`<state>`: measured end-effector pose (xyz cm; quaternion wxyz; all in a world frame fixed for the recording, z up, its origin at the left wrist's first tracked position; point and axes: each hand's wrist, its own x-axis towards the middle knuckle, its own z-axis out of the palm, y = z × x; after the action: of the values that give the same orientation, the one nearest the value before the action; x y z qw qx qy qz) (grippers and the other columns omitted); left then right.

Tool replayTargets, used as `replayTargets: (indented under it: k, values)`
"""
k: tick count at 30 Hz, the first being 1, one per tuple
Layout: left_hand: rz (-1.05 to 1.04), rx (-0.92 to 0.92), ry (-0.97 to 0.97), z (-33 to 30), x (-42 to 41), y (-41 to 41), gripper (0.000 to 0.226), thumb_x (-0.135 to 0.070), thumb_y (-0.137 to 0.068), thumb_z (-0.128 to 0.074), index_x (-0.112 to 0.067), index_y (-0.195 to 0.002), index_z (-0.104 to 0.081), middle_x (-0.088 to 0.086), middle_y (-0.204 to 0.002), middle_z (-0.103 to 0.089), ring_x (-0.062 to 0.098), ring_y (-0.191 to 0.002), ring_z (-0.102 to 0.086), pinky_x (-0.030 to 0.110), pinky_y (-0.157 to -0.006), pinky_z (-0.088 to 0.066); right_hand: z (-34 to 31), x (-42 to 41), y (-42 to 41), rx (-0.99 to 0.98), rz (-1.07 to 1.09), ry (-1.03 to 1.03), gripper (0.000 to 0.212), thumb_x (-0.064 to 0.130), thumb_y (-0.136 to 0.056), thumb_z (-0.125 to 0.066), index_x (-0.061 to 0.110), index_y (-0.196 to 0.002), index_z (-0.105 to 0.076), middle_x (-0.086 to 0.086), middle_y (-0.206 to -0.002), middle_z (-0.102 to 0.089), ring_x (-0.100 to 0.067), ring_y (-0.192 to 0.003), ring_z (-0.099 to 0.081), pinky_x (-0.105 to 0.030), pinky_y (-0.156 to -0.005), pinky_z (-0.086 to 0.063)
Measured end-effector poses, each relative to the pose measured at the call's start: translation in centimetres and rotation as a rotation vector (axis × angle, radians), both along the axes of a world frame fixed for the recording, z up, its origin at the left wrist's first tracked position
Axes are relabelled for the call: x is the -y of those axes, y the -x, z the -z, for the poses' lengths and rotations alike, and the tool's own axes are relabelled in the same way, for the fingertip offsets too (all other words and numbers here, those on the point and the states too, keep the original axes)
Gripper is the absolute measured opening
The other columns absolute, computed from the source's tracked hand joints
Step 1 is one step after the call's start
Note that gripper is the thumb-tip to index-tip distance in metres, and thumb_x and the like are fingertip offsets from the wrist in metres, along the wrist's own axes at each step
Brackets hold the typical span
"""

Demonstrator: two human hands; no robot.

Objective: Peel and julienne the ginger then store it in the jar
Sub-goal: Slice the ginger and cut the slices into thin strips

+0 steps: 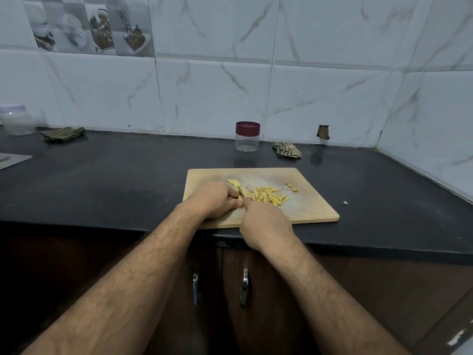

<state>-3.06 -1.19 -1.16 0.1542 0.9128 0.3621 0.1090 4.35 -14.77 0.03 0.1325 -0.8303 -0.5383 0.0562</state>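
Observation:
A wooden cutting board (307,206) lies at the front edge of the black counter. On it is a pile of yellow julienned ginger strips (268,194), with a few flat ginger slices (233,182) behind my left hand. My left hand (217,199) has its fingers curled down, holding a ginger slice against the board. My right hand (266,224) is right beside it, curled round a knife with the index finger stretched forward; only a thin dark sliver of blade shows between the hands. An empty clear jar with a maroon lid (247,139) stands closed behind the board.
Small ginger trimmings (291,187) lie at the board's far right, and one bit (345,202) is on the counter. A checked cloth (287,149) is beside the jar. At the far left are another cloth (62,134), a lidded container (18,121) and a metal sheet (12,160).

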Motion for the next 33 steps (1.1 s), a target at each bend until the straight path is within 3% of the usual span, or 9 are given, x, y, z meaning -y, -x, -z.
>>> replayTargets:
  k: [3,5,8,11,14,17,20,26,33]
  values:
    - [0.017,0.023,0.005,-0.1,0.0,0.1,0.033,-0.035,-0.096,-0.062,-0.029,-0.064,-0.057,-0.009,-0.067,-0.052,0.017,-0.076,-0.049,0.031,-0.068,-0.037,0.0,-0.1,0.0,0.019,0.006,0.004,0.059,0.008,-0.092,-0.047,0.024,-0.147,-0.036,-0.007,-0.125,-0.059,-0.027,-0.115,-0.054,-0.033,-0.075,-0.039]
    - [0.005,0.087,-0.014,0.2,-0.2,0.2,0.011,-0.037,-0.092,-0.067,-0.028,-0.088,-0.072,-0.009,-0.078,-0.060,0.020,-0.085,-0.055,0.029,-0.070,-0.037,0.0,0.0,-0.1,0.024,0.006,0.006,0.060,0.007,-0.092,-0.048,0.025,-0.148,-0.035,-0.007,-0.126,-0.058,-0.027,-0.115,-0.055,-0.033,-0.075,-0.039]
    - [-0.057,0.227,-0.019,0.8,-0.3,0.4,0.033,-0.041,-0.085,-0.075,-0.027,-0.115,-0.073,-0.010,-0.090,-0.064,0.011,-0.085,-0.058,0.026,-0.069,-0.039,0.0,0.0,0.0,0.024,0.013,0.013,0.062,0.007,-0.092,-0.048,0.026,-0.149,-0.033,-0.006,-0.126,-0.058,-0.026,-0.115,-0.054,-0.033,-0.075,-0.039]
    - [-0.048,0.217,0.008,0.5,0.0,0.4,0.034,-0.037,-0.087,-0.075,-0.023,-0.118,-0.073,-0.014,-0.082,-0.055,0.003,-0.076,-0.049,0.022,-0.067,-0.036,-0.1,0.0,0.0,0.023,0.015,0.020,0.063,0.007,-0.093,-0.048,0.026,-0.151,-0.031,-0.006,-0.129,-0.057,-0.026,-0.117,-0.054,-0.033,-0.077,-0.040]
    - [-0.065,0.219,0.068,0.2,-0.1,0.4,0.031,-0.036,-0.084,-0.078,-0.024,-0.112,-0.076,-0.019,-0.080,-0.058,0.001,-0.074,-0.054,0.020,-0.066,-0.037,-0.2,0.4,0.2,0.014,0.006,0.018,0.065,0.007,-0.093,-0.049,0.027,-0.152,-0.030,-0.007,-0.127,-0.057,-0.026,-0.115,-0.055,-0.034,-0.076,-0.041]
    - [-0.084,0.221,0.088,0.3,-0.5,0.2,0.028,-0.037,-0.081,-0.080,-0.025,-0.107,-0.078,-0.017,-0.097,-0.069,0.007,-0.090,-0.062,0.024,-0.077,-0.043,0.1,1.9,0.4,0.011,-0.013,-0.006,0.064,0.006,-0.092,-0.046,0.027,-0.150,-0.031,-0.006,-0.117,-0.059,-0.026,-0.103,-0.055,-0.035,-0.070,-0.041]
    - [-0.059,0.221,0.084,0.3,-0.3,0.3,0.028,-0.034,-0.083,-0.078,-0.024,-0.109,-0.077,-0.017,-0.101,-0.067,-0.001,-0.081,-0.054,0.022,-0.074,-0.040,0.7,3.9,0.5,0.009,-0.021,-0.048,0.059,0.007,-0.093,-0.043,0.027,-0.148,-0.032,-0.002,-0.108,-0.056,-0.021,-0.088,-0.047,-0.034,-0.067,-0.039]
    - [-0.097,0.229,0.126,0.3,-0.6,0.0,0.032,-0.036,-0.079,-0.082,-0.025,-0.109,-0.078,-0.015,-0.116,-0.069,0.004,-0.093,-0.058,0.028,-0.089,-0.048,0.7,4.0,0.2,-0.025,-0.002,-0.112,0.055,0.012,-0.097,-0.041,0.025,-0.149,-0.030,-0.002,-0.108,-0.059,-0.023,-0.096,-0.054,-0.034,-0.068,-0.040]
    - [-0.112,0.250,0.148,0.5,-0.8,-0.2,0.032,-0.033,-0.078,-0.083,-0.023,-0.107,-0.078,-0.012,-0.111,-0.071,0.006,-0.092,-0.058,0.025,-0.080,-0.043,-0.3,2.5,0.2,-0.025,-0.003,-0.113,0.054,0.009,-0.093,-0.040,0.024,-0.144,-0.039,-0.006,-0.112,-0.062,-0.027,-0.103,-0.056,-0.034,-0.071,-0.041]
